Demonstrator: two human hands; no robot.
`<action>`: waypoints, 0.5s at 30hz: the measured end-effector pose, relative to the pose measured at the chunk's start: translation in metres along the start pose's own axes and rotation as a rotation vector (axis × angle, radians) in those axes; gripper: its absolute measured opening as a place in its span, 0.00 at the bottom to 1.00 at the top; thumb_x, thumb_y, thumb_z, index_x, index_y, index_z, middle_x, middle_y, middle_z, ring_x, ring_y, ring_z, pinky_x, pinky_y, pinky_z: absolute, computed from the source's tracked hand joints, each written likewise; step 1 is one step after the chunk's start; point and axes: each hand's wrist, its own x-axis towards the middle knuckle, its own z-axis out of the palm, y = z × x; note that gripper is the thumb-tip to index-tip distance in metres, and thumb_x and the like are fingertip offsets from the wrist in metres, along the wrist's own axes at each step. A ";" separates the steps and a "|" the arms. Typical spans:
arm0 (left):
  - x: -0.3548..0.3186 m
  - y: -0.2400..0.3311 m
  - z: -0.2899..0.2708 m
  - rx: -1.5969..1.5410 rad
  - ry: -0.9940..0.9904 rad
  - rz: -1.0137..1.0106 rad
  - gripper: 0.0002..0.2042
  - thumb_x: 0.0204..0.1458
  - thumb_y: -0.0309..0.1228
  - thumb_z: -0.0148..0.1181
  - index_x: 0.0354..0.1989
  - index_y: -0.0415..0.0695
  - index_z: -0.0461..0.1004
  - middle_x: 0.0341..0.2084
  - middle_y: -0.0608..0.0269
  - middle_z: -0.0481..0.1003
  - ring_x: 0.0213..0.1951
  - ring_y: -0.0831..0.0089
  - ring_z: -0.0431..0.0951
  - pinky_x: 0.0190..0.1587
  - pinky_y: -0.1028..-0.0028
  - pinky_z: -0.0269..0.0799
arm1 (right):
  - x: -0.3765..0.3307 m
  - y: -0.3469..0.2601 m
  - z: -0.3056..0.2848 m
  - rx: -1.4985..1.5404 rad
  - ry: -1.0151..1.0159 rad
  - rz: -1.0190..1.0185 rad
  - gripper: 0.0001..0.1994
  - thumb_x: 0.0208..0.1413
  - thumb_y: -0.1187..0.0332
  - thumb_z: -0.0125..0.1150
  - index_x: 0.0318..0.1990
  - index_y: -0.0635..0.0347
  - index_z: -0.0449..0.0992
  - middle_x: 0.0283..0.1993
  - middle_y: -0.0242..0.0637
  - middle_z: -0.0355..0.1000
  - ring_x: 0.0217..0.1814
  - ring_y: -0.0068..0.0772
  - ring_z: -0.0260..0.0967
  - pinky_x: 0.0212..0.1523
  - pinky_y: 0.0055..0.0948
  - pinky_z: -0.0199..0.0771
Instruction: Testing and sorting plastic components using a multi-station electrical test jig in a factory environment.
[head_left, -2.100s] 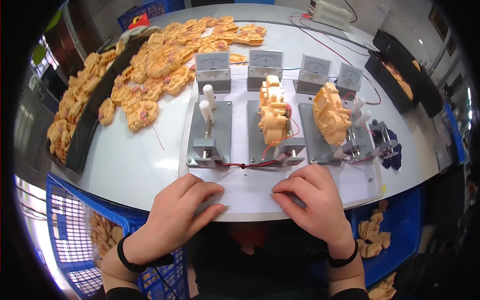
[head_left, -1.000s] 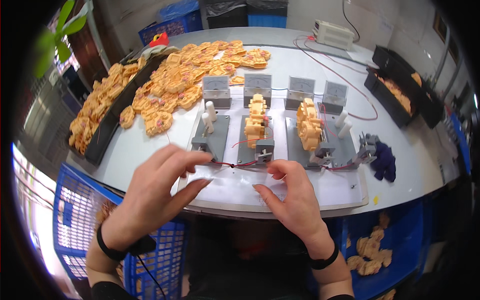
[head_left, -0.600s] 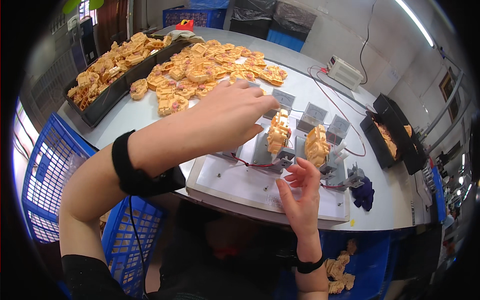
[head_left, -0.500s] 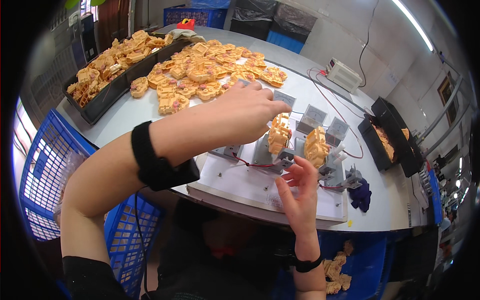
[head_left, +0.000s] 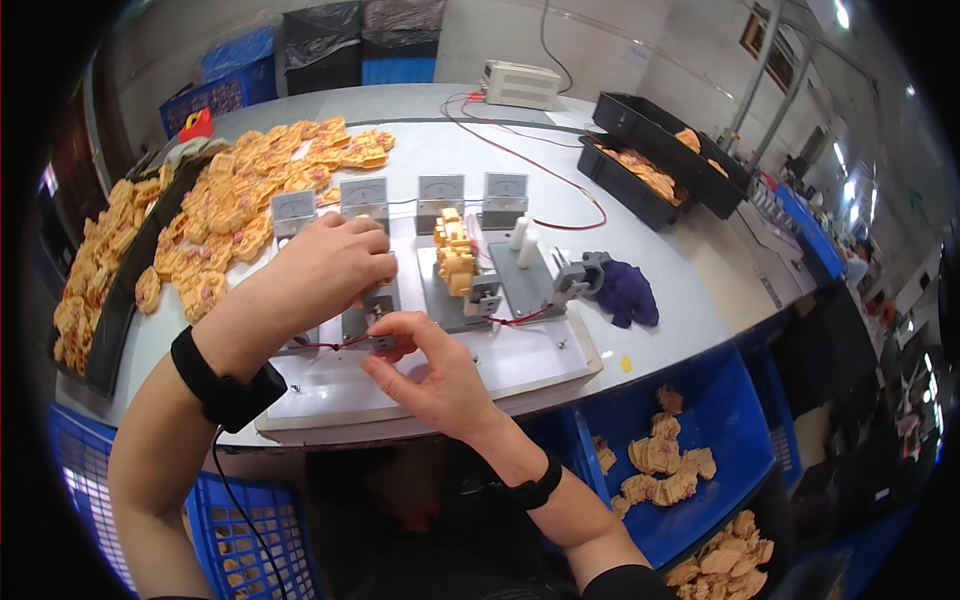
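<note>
My left hand (head_left: 325,262) is curled over the second station of a white test board (head_left: 330,400), fingers bent around a yellow plastic housing that it mostly hides. Just in front of that station, my right hand (head_left: 430,378) has thumb and index finger apart. Its index fingertip is by a small grey metal bracket (head_left: 380,335) with red wires. Another yellow plastic housing (head_left: 456,255) stands upright on the grey fixture to the right. Farther right, a grey fixture plate (head_left: 525,280) carries two white posts (head_left: 527,243). Panel meters (head_left: 440,198) line the board's back.
Loose yellow housings (head_left: 245,190) cover the table at left, beside a full black tray (head_left: 130,290). A power supply (head_left: 520,85) stands at the back, black bins (head_left: 640,180) at right. A dark blue cloth (head_left: 627,293) lies near a blue bin (head_left: 720,450). Blue baskets (head_left: 250,520) are below.
The view has swung right, so the board appears farther left. My left hand has closed lower over the second station's housing. My right hand stays beside the bracket in front.
</note>
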 end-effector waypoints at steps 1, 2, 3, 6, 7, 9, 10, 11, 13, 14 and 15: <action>0.004 0.003 -0.008 0.015 -0.008 0.033 0.12 0.44 0.23 0.65 0.37 0.50 0.77 0.50 0.63 0.76 0.60 0.63 0.72 0.56 0.64 0.68 | -0.002 -0.001 -0.003 0.007 0.000 0.003 0.17 0.58 0.72 0.70 0.53 0.60 0.74 0.49 0.34 0.75 0.41 0.24 0.75 0.48 0.27 0.75; 0.008 0.003 -0.013 0.032 0.017 0.037 0.13 0.43 0.22 0.66 0.38 0.49 0.77 0.49 0.63 0.76 0.58 0.63 0.73 0.55 0.64 0.68 | -0.002 -0.001 -0.005 -0.014 0.020 0.000 0.18 0.58 0.71 0.70 0.53 0.61 0.74 0.48 0.35 0.76 0.41 0.27 0.75 0.46 0.29 0.77; 0.011 0.002 -0.017 0.044 0.040 0.049 0.14 0.42 0.21 0.66 0.39 0.47 0.77 0.47 0.63 0.76 0.56 0.62 0.75 0.55 0.63 0.68 | 0.000 0.002 -0.006 -0.028 0.082 0.006 0.18 0.58 0.71 0.70 0.53 0.61 0.74 0.48 0.35 0.76 0.41 0.27 0.75 0.46 0.29 0.77; 0.001 0.010 -0.052 -0.110 0.411 0.067 0.12 0.40 0.19 0.62 0.36 0.38 0.72 0.42 0.58 0.74 0.46 0.58 0.78 0.46 0.61 0.75 | -0.004 0.014 -0.005 -0.109 0.101 -0.112 0.24 0.55 0.69 0.71 0.58 0.60 0.71 0.55 0.44 0.71 0.54 0.42 0.72 0.56 0.39 0.73; -0.013 0.005 -0.050 -0.321 0.472 -0.024 0.13 0.43 0.19 0.62 0.39 0.37 0.70 0.48 0.54 0.72 0.51 0.60 0.76 0.53 0.65 0.73 | -0.006 0.014 -0.005 -0.211 0.235 -0.258 0.27 0.54 0.69 0.72 0.60 0.60 0.70 0.58 0.47 0.69 0.59 0.48 0.69 0.59 0.42 0.71; -0.047 0.011 -0.063 -0.579 0.488 0.021 0.16 0.46 0.21 0.63 0.45 0.39 0.69 0.53 0.52 0.69 0.56 0.61 0.73 0.59 0.67 0.69 | -0.007 -0.015 -0.003 -0.201 0.441 -0.387 0.31 0.53 0.68 0.72 0.64 0.59 0.67 0.64 0.50 0.64 0.69 0.53 0.61 0.67 0.44 0.64; -0.059 0.016 -0.070 -0.464 0.379 0.070 0.20 0.47 0.25 0.66 0.49 0.39 0.69 0.54 0.51 0.68 0.58 0.61 0.71 0.61 0.66 0.67 | -0.013 -0.028 -0.008 -0.229 0.488 -0.358 0.31 0.53 0.68 0.72 0.64 0.59 0.67 0.64 0.50 0.64 0.69 0.53 0.61 0.67 0.44 0.64; -0.068 0.022 -0.074 -0.337 0.276 0.105 0.24 0.48 0.29 0.68 0.53 0.39 0.68 0.56 0.50 0.67 0.59 0.61 0.70 0.62 0.66 0.65 | -0.017 -0.040 -0.013 -0.219 0.472 -0.452 0.32 0.52 0.68 0.72 0.64 0.58 0.67 0.63 0.49 0.66 0.67 0.53 0.64 0.66 0.43 0.66; -0.039 0.086 -0.033 -0.878 0.215 -0.112 0.35 0.47 0.40 0.75 0.60 0.39 0.66 0.58 0.51 0.66 0.61 0.62 0.69 0.64 0.65 0.64 | -0.048 -0.046 -0.050 -0.309 0.502 -0.491 0.32 0.52 0.68 0.73 0.65 0.58 0.67 0.62 0.49 0.68 0.65 0.53 0.67 0.65 0.42 0.68; -0.031 0.102 -0.023 -1.043 0.151 -0.118 0.47 0.44 0.50 0.78 0.68 0.39 0.60 0.61 0.51 0.65 0.65 0.61 0.67 0.65 0.63 0.64 | -0.069 -0.056 -0.074 -0.263 0.369 -0.335 0.33 0.52 0.67 0.74 0.65 0.57 0.67 0.60 0.47 0.70 0.63 0.50 0.70 0.63 0.40 0.71; -0.023 0.128 -0.009 -1.116 0.187 -0.112 0.55 0.42 0.54 0.79 0.73 0.40 0.53 0.64 0.50 0.65 0.67 0.57 0.66 0.65 0.62 0.65 | -0.095 -0.066 -0.097 -0.220 0.239 -0.179 0.33 0.52 0.67 0.75 0.65 0.57 0.67 0.58 0.46 0.72 0.60 0.47 0.73 0.61 0.39 0.74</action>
